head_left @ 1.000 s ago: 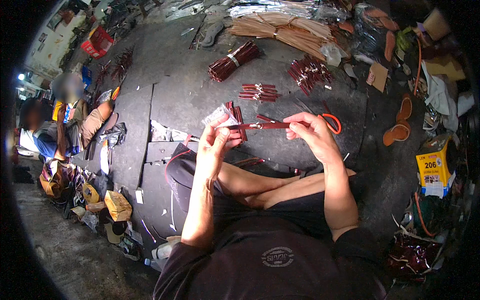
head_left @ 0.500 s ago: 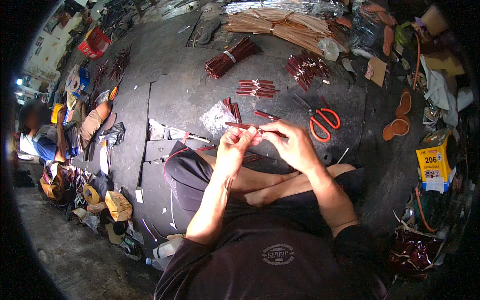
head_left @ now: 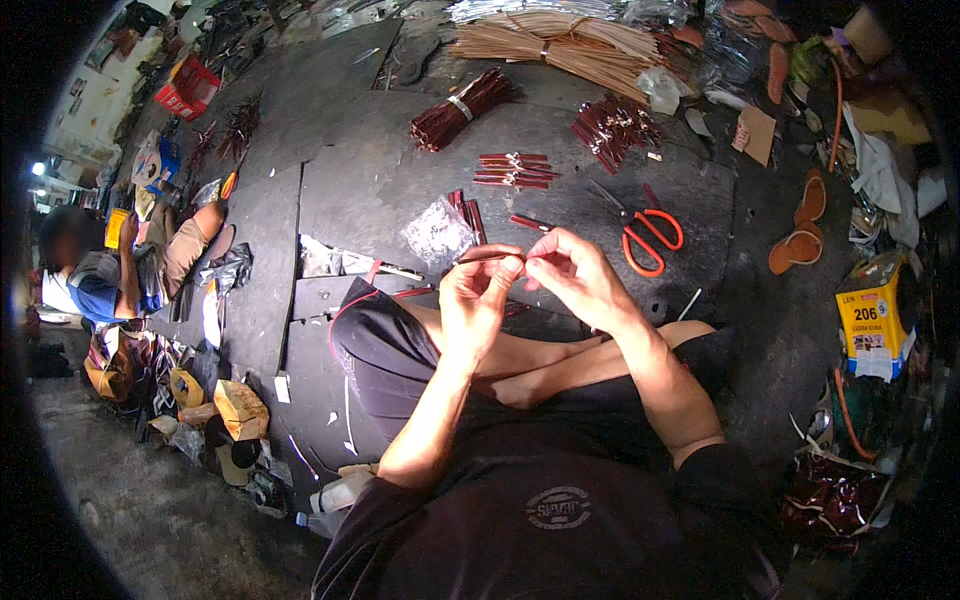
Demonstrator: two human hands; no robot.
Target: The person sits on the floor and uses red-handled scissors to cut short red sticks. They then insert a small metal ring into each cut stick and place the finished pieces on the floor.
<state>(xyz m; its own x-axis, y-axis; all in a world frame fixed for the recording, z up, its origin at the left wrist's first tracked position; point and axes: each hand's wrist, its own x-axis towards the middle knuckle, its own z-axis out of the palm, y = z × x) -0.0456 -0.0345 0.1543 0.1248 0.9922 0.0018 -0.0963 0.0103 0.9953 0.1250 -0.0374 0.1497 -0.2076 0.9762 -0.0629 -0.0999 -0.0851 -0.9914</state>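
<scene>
A: Where is the thin red stick?

B: Level in front of the chest, above the crossed legs. The left hand pinches its middle and the right hand pinches its right tip, likely to keep it steady for fine work.

A: And around the stick?

B: Just beyond it lie a clear bag and orange scissors on the dark floor, within reach; further off, tied red stick bundles.
</scene>
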